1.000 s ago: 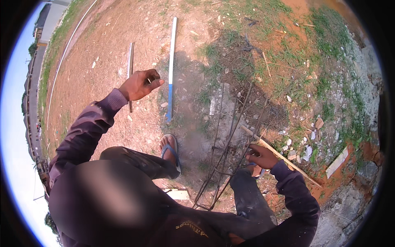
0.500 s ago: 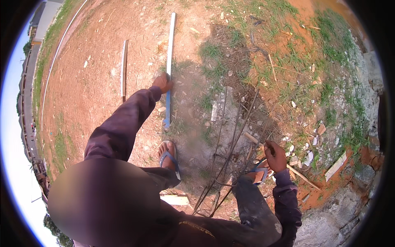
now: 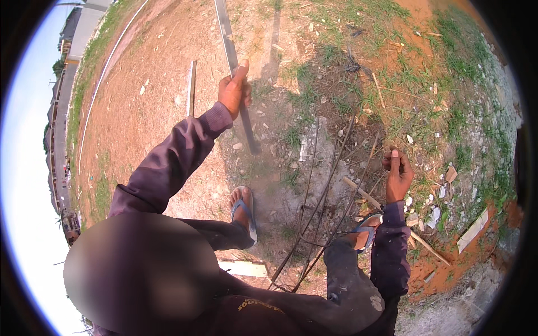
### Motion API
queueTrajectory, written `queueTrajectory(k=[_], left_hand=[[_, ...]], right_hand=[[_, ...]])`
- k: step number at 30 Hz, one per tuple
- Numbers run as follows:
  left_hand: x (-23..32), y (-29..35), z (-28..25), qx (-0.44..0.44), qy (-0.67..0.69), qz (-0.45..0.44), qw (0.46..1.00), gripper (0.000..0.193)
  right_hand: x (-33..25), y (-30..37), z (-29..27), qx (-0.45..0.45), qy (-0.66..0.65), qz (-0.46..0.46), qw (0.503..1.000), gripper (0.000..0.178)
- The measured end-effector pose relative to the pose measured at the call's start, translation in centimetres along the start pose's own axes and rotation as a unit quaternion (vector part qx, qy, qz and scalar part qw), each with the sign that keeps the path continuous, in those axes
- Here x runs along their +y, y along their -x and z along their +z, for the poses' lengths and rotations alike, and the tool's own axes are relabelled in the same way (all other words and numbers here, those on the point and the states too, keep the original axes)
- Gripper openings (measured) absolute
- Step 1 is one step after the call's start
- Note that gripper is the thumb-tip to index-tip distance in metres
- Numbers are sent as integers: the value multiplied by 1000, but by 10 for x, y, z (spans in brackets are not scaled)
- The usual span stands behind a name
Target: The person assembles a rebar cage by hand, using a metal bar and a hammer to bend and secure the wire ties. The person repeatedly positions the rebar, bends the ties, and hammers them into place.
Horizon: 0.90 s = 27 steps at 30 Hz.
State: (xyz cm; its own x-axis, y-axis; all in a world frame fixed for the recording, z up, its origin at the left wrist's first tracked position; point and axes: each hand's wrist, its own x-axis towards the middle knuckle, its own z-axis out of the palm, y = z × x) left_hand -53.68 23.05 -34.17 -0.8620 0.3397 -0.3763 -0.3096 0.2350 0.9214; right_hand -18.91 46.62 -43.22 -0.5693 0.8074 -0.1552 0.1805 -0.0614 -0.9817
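My left hand (image 3: 232, 92) is wrapped around a long, straight grey metal bar (image 3: 226, 39), lifted at a slant in front of me. The bar's far end runs out at the top of the view, and its near end hangs above the dirt ahead of my left foot. At the right, my right hand (image 3: 398, 175) is closed with the thumb laid over the fingers; what it holds, if anything, I cannot make out. Just left of this hand, a cage of thin dark steel rods (image 3: 322, 207) stretches between my legs.
A thin wooden strip (image 3: 191, 87) lies left of the bar, and a pale board (image 3: 244, 269) behind my left foot. Sticks, stone chips and a pale wood piece (image 3: 472, 231) litter the right side. Grass patches (image 3: 330, 56) grow ahead.
My left hand has raised the bar off the ground, tilting it and turning its face. My right hand has moved forward and slightly right, away from the rods.
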Motion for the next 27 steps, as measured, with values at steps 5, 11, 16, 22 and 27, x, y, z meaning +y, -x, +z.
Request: queueTrajectory(k=[5, 11, 16, 22, 27], left_hand=[[38, 73, 86, -121, -77, 119, 982, 43], [67, 133, 172, -75, -246, 560, 788, 46], [8, -18, 7, 104, -345, 350, 865, 51], [-206, -61, -313, 178, -621, -198, 737, 62], [-248, -42, -321, 290, -651, -203, 671, 40]], right_hand=[[-84, 13, 32, -100, -65, -125, 985, 49], [-116, 48, 90, -140, -479, 120, 858, 71], [-108, 16, 16, -269, -539, -41, 797, 60], [-136, 7, -75, -57, -431, -59, 898, 60], [-123, 17, -67, 89, -240, -3, 967, 53]])
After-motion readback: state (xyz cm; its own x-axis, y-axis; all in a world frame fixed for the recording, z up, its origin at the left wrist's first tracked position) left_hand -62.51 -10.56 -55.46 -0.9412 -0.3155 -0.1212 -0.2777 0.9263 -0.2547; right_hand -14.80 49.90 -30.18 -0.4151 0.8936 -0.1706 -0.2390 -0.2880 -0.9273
